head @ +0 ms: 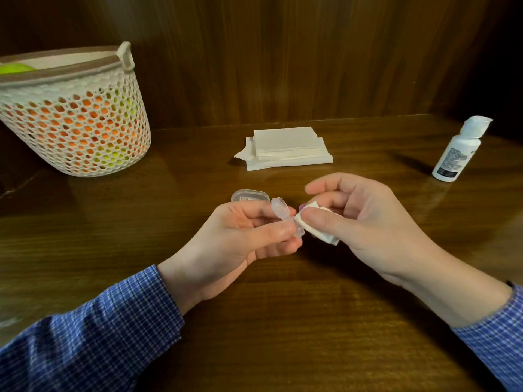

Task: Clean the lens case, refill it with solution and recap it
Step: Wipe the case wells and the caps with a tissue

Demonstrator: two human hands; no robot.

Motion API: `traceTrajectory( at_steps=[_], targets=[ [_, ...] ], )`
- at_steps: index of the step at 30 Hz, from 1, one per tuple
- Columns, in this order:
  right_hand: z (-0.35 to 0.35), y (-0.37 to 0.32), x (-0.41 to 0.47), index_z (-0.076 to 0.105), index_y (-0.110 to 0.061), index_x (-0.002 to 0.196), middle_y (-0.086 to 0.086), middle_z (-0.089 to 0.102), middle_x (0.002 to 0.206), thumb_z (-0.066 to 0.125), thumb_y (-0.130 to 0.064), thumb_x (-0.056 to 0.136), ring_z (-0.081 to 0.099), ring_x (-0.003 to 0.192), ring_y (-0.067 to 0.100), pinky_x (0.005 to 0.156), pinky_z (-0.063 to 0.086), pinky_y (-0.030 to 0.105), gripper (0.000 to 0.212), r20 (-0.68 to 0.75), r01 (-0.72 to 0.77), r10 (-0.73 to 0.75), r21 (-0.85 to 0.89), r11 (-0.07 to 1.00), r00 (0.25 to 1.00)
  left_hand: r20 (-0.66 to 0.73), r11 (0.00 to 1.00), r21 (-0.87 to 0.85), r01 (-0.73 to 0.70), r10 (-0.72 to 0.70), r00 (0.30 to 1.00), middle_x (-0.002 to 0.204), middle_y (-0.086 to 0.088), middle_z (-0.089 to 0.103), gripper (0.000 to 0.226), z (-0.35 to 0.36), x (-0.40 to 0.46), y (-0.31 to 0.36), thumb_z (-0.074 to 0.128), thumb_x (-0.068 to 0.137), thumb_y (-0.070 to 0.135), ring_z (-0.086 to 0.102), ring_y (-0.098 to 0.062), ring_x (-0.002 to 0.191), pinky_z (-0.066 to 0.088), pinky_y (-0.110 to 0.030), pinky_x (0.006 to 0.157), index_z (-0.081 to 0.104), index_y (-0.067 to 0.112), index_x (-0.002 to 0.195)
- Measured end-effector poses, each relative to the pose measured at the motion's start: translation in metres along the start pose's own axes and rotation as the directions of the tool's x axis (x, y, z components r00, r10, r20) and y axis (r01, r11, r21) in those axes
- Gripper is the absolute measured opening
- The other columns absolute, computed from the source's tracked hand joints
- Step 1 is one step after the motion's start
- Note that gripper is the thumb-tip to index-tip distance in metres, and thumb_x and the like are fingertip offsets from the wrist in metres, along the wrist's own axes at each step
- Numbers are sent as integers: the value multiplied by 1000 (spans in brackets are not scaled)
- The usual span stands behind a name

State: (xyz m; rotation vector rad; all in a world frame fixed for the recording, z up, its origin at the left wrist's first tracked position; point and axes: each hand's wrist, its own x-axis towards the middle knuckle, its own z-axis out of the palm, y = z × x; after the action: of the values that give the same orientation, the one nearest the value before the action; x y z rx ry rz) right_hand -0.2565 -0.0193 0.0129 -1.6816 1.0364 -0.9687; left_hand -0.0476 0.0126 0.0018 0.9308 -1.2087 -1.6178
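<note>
Between the two hands, just above the middle of the wooden table [283, 321], the fingers meet around one small clear lens case [285, 217]. The left hand [240, 236] pinches it between thumb and curled fingers, holding it off the table with one round well tipped up and away from the person. The right hand [359, 219] has its thumb and fingers clamped on one folded piece of white tissue [317, 229], pressing its edge against the right side of the case; the forefinger sticks out above, apart from the rest. A small purplish bit [302, 206] shows right where tissue and case meet, too small to make out.

Just behind the left fingers, one clear shallow lid or tray [250, 196] lies flat on the table, partly hidden by the hand. Whether it is a cap of the case cannot be told.

Farther back, near the middle of the table, sits one stack of folded white tissues [285, 148], with a loose corner sticking out at its left. Well off to the right stands one white bottle [458, 151], upright, its flip cap open and a dark label on the front. At the far left is one white mesh basket [76, 114] with a brown rim and a loop handle; orange and green show through the holes.

Both wrists come out of two blue checked sleeves [107, 329].
</note>
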Motion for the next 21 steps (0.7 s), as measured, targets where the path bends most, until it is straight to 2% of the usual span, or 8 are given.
traceTrajectory(
  at_steps=[3,5,7,10,12,15,18,21],
  targets=[
    [2,-4,-4,73,-31,101,-16,76,92,79,-33,78,73,89,6,74,61,22,25,-28,98,-104,-172,980,994,-11,1000,-15,19,-19,1000,103,-13,77,21,-1,0,0,73,83,12,75,-20,93,60,-25,78,80,8,103],
    [1,-5,-4,72,-33,102,-19,76,93,81,-32,78,72,90,2,75,60,20,26,-9,81,-85,-208,975,996,-30,1000,13,10,-10,1000,104,-13,78,22,0,0,0,73,81,12,76,-21,93,61,-25,77,81,8,102],
    [-1,-4,-1,69,-30,106,-14,79,92,84,-28,77,74,89,5,81,62,28,33,22,-4,8,-194,981,1000,-38,986,151,-69,75,996,105,-12,78,22,1,-1,-1,75,80,14,76,-24,95,62,-28,79,81,10,101],
    [-3,-3,2,66,-28,111,-6,80,91,87,-31,72,76,86,11,85,63,37,45,85,-120,138,-192,974,987,3,856,460,-236,265,964,108,-3,79,23,3,-5,-6,78,84,9,77,-22,99,64,-31,82,80,19,105],
    [-2,-3,2,69,-27,109,-4,79,92,89,-30,70,76,87,14,85,63,42,43,130,-156,178,-168,973,975,26,794,542,-275,311,950,109,2,79,30,4,-6,-8,79,85,2,77,-17,100,64,-28,80,78,19,110],
    [-2,-2,4,76,-23,99,0,80,94,90,-30,67,77,89,18,89,62,48,36,137,-175,190,-117,978,972,24,788,551,-275,315,949,108,2,80,29,3,-5,-7,79,84,7,78,-17,98,64,-28,79,78,18,111],
    [-6,-2,5,80,-20,89,7,79,94,89,-26,67,76,97,24,94,60,51,25,153,-178,177,-11,984,972,-3,873,431,-228,254,967,109,-3,80,27,2,-3,-4,77,81,16,78,-22,100,63,-30,82,80,19,107],
    [-11,-2,6,83,-22,84,9,78,94,86,-22,68,73,107,24,98,58,50,17,168,-156,146,45,987,975,-10,933,313,-179,191,982,110,-10,79,27,0,0,-4,76,80,14,77,-28,101,63,-31,83,80,14,107]
  ],
)
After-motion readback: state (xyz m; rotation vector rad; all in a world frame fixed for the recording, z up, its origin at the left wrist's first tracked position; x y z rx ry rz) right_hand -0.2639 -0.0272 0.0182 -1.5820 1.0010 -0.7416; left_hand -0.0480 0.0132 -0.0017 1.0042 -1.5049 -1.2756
